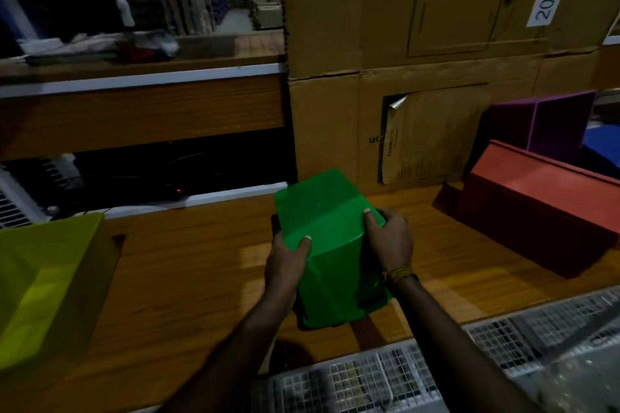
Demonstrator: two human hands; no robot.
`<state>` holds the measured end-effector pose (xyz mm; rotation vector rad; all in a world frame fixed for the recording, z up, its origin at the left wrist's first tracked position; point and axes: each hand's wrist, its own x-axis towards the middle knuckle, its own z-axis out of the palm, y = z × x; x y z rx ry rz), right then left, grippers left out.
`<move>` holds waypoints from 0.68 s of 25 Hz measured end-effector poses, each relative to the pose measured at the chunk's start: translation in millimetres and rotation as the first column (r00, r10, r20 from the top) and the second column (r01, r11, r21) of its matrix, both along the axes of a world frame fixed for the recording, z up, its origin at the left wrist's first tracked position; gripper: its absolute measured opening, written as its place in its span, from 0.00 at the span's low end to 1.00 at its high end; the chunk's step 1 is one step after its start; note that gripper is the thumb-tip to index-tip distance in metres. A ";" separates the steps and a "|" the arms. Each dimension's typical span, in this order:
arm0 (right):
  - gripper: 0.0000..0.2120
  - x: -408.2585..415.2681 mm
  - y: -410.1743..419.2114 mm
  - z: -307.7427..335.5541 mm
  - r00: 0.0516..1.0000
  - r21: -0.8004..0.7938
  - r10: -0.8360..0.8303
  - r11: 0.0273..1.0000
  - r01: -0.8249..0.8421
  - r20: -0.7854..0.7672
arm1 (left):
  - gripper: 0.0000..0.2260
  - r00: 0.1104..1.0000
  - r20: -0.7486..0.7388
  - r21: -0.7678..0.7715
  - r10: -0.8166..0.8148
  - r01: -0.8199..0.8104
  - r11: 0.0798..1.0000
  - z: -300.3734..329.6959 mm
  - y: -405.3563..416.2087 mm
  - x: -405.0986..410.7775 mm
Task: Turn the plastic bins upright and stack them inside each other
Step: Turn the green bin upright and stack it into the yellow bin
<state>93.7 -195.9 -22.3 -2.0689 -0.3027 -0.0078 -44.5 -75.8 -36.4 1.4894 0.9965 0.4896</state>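
A green plastic bin [330, 231] is held over the middle of the wooden table, tilted with its closed bottom facing up and away and its rim toward me. My left hand [285, 260] grips its left side and my right hand [391, 238] grips its right side. A yellow bin [47, 278] lies overturned at the left edge. At the right a red bin [540, 198] lies bottom up. Behind it a purple bin [550, 127] leans on its side against the cardboard, its opening facing me.
Large cardboard boxes [436, 43] stand stacked against the back of the table [188, 278]. A white wire mesh rack [402, 375] runs along the front right edge. Shelving with dark gaps rises at the back left. A blue object shows at the far right.
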 end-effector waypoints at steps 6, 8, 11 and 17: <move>0.15 -87.5 28.0 1.5 0.976 0.061 0.210 0.977 -0.206 -0.066 | 0.19 0.997 0.057 -0.035 0.049 -0.047 0.998 -4.0 42.4 -89.9; 0.16 -109.7 34.5 -2.1 0.952 0.119 0.296 0.951 -0.286 -0.074 | 0.23 0.995 0.089 -0.024 0.033 -0.031 0.999 -8.3 54.0 -118.1; 0.20 -142.4 50.1 -16.5 0.921 0.174 0.374 0.919 -0.353 -0.111 | 0.31 0.983 0.179 0.042 0.043 -0.051 0.998 -7.9 71.2 -158.0; 0.27 -201.7 75.8 -74.2 0.955 0.216 0.297 0.933 -0.288 -0.012 | 0.30 0.967 0.230 0.182 0.111 -0.155 0.971 -16.7 83.9 -209.9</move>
